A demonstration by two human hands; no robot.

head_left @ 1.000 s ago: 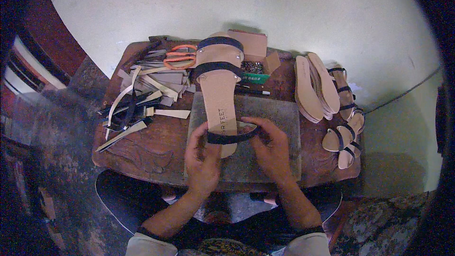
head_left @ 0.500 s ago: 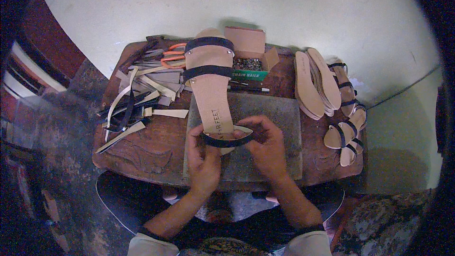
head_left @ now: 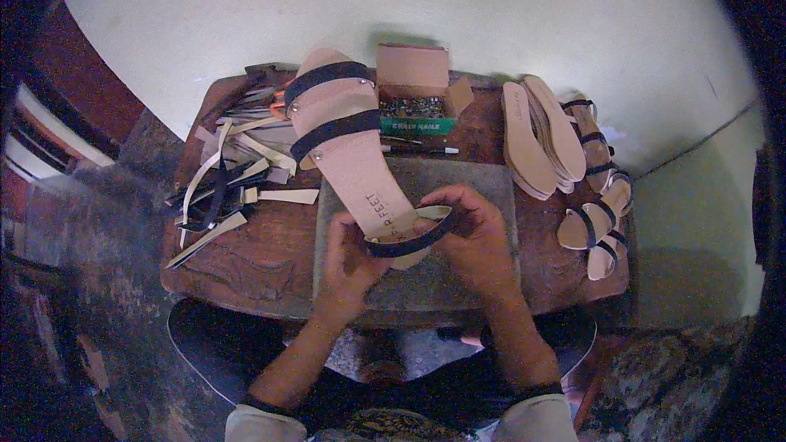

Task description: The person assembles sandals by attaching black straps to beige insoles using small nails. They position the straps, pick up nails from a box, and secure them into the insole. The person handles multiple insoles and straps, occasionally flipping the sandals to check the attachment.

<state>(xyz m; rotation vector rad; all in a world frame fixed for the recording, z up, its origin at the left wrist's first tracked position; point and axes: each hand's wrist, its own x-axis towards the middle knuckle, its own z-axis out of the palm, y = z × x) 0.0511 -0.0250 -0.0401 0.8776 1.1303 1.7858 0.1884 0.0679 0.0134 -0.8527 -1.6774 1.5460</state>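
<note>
By the left grip (head_left: 350,260) and right grip (head_left: 473,236), a tan, flat-soled sandal with black straps (head_left: 356,176) was held at its heel end, above a grey rectangular slab (head_left: 417,290) on the carved brown wooden tabletop (head_left: 254,278). The curved black heel band (head_left: 413,244) was apparently being checked; next, steady pinching seemed called for.

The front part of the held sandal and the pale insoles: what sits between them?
In the head view, an open green-fronted box shows between the held sandal and the pale insoles, with a dark pen-like stick just below it.
</note>
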